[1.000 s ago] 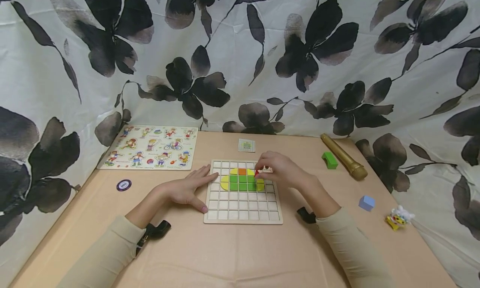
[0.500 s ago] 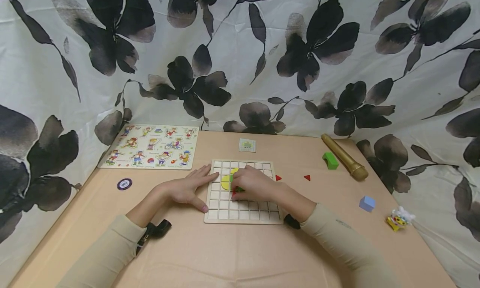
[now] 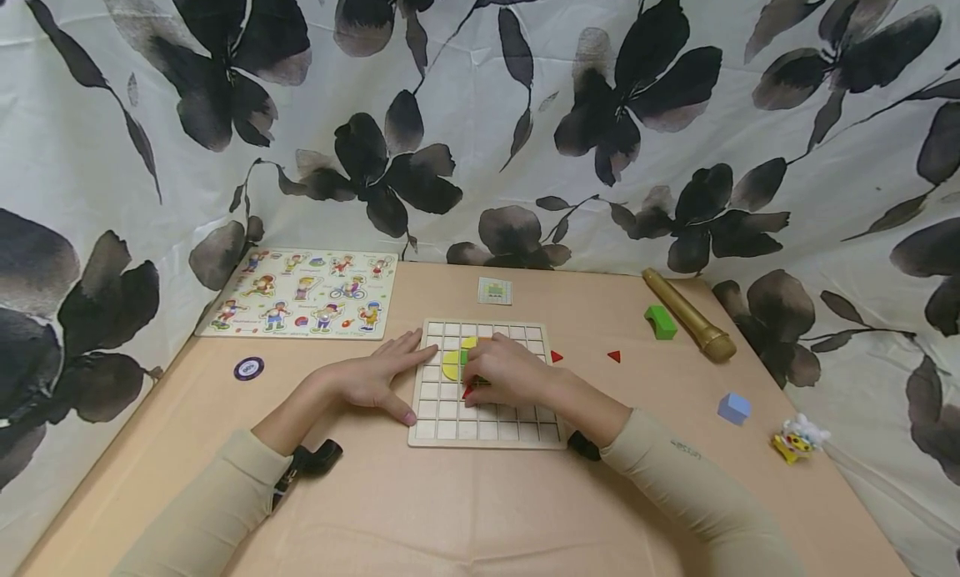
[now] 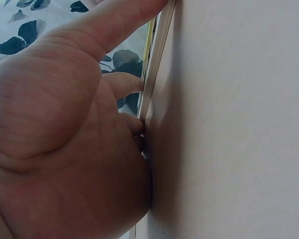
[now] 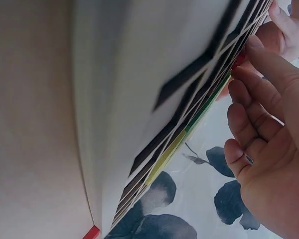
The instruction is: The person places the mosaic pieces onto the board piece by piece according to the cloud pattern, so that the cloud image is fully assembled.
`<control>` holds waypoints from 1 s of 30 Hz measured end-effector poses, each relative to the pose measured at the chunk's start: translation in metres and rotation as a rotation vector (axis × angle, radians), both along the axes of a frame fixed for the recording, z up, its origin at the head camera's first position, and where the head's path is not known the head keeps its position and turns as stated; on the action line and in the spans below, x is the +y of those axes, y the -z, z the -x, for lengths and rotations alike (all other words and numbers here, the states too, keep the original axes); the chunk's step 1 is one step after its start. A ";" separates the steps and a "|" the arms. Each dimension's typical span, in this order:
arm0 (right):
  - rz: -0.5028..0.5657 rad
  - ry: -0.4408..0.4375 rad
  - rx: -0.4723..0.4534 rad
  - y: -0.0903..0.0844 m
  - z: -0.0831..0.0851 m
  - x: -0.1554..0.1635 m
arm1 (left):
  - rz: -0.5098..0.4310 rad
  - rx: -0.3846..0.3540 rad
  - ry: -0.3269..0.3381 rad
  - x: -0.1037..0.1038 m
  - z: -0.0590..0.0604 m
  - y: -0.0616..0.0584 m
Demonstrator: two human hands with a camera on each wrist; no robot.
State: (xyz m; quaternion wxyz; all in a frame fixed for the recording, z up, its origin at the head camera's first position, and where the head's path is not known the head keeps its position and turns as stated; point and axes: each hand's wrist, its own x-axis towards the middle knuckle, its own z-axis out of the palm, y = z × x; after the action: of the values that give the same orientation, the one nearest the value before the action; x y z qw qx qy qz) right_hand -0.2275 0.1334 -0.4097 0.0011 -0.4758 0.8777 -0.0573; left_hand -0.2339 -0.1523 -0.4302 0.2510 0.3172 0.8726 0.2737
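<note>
A white grid board (image 3: pixel 487 431) lies mid-table with yellow, green and orange pieces in its upper cells. My left hand (image 3: pixel 375 378) rests at the board's left edge, fingers and thumb spread. Over the middle of the grid, my right hand (image 3: pixel 504 372) pinches a small red triangular piece (image 3: pixel 468 391) between thumb and index finger, just below a yellow curved piece (image 3: pixel 451 365). The right wrist view shows this red piece (image 5: pixel 239 60) at the fingertips, close to the board's face. Most of the green pieces are hidden under the right hand in the head view.
Two red triangles (image 3: pixel 614 356) lie right of the board. A small pattern card (image 3: pixel 495 291) is behind it, a picture puzzle (image 3: pixel 307 298) back left, a round token (image 3: pixel 249 368) at left. To the right are a green block (image 3: pixel 661 322), gold microphone (image 3: pixel 688 314), blue block (image 3: pixel 734 408) and toy (image 3: pixel 798 437).
My right hand has moved left and nearer over the board with a red triangle in its fingers. The red triangles on the table came into view. My left hand has stayed put.
</note>
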 end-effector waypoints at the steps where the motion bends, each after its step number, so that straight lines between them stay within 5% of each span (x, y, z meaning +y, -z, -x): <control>1: 0.008 0.001 -0.008 0.000 0.000 0.001 | 0.001 0.000 -0.001 0.000 0.000 0.000; 8: 0.113 0.082 -0.098 -0.015 0.005 0.022 | 0.000 -0.007 -0.006 0.000 -0.001 0.000; 17: 0.328 0.353 -0.262 -0.040 0.022 0.089 | -0.006 -0.003 -0.020 0.001 -0.003 0.000; 24: 0.262 0.527 -0.314 -0.032 0.036 0.148 | 0.000 -0.001 -0.014 0.001 -0.002 0.001; 30: 0.245 0.557 -0.408 -0.012 0.043 0.177 | 0.011 -0.001 -0.007 0.000 0.000 0.002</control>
State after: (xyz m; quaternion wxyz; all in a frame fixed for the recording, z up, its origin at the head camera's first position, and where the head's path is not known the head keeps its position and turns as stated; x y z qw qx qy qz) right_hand -0.2700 0.3109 -0.3975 0.1033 -0.1940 0.9419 -0.2540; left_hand -0.2342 -0.1520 -0.4317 0.2520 0.3125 0.8752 0.2700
